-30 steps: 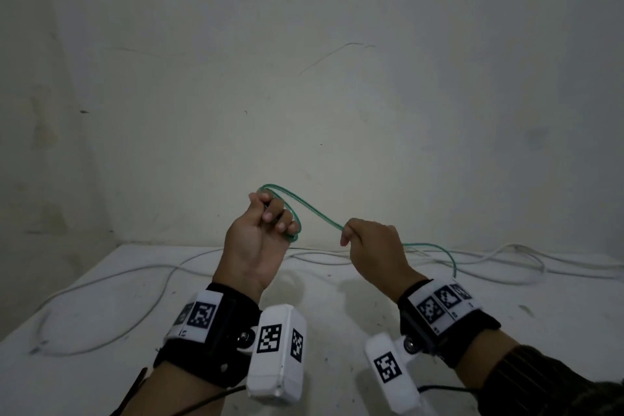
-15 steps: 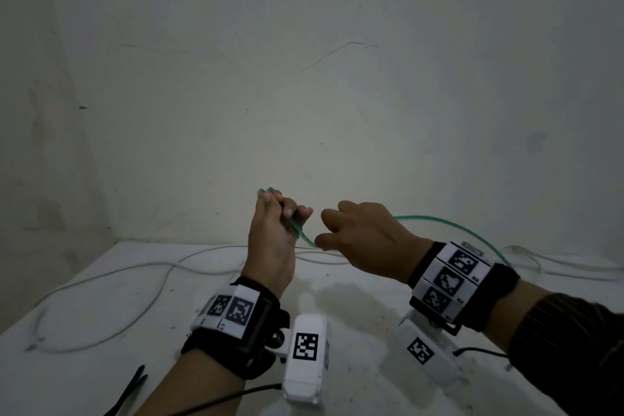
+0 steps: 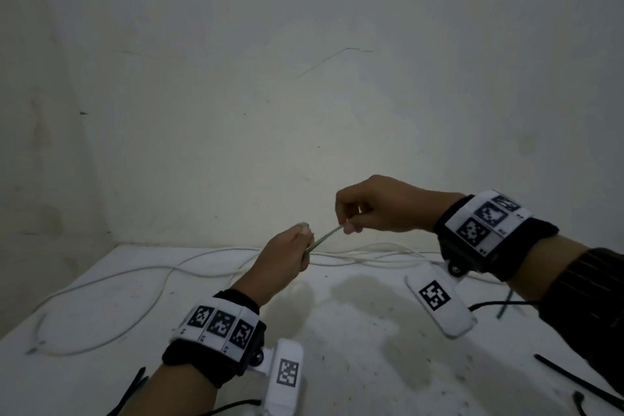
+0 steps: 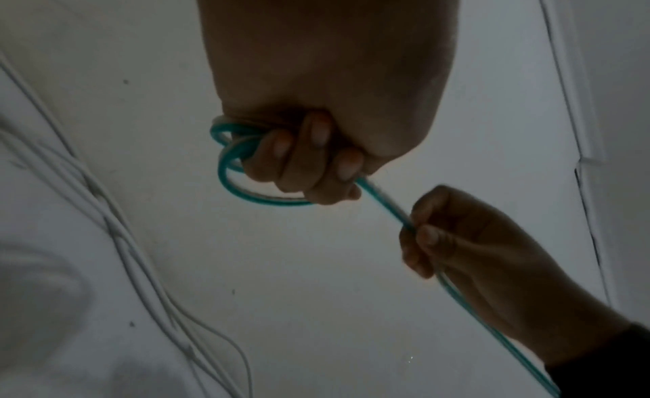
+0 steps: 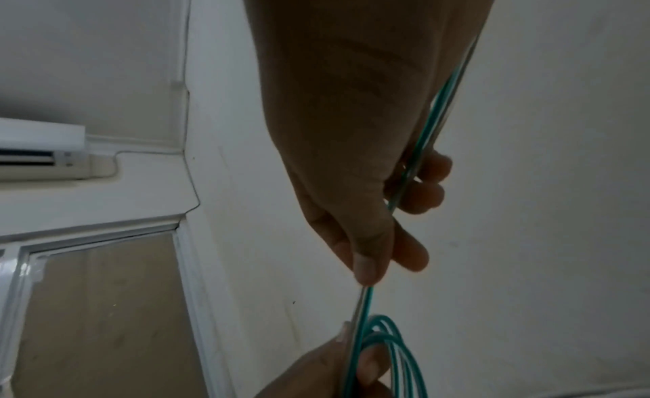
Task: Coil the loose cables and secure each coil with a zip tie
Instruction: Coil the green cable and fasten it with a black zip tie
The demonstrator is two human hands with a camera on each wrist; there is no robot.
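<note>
A thin green cable runs taut between my two hands above the white table. My left hand grips a small coil of the green cable in curled fingers. My right hand pinches the cable between thumb and forefinger a short way to the right and slightly higher. The cable's tail hangs down behind my right wrist. In the right wrist view the coil's loops show beside my left hand.
Loose white cables trail across the back and left of the table, close to the wall. Black zip ties lie at the table's right front, and another black strip at the left front.
My right hand has risen and drawn away to the right, pulling the green cable taut. My left hand has dropped lower and tilted toward the table with the coil.
</note>
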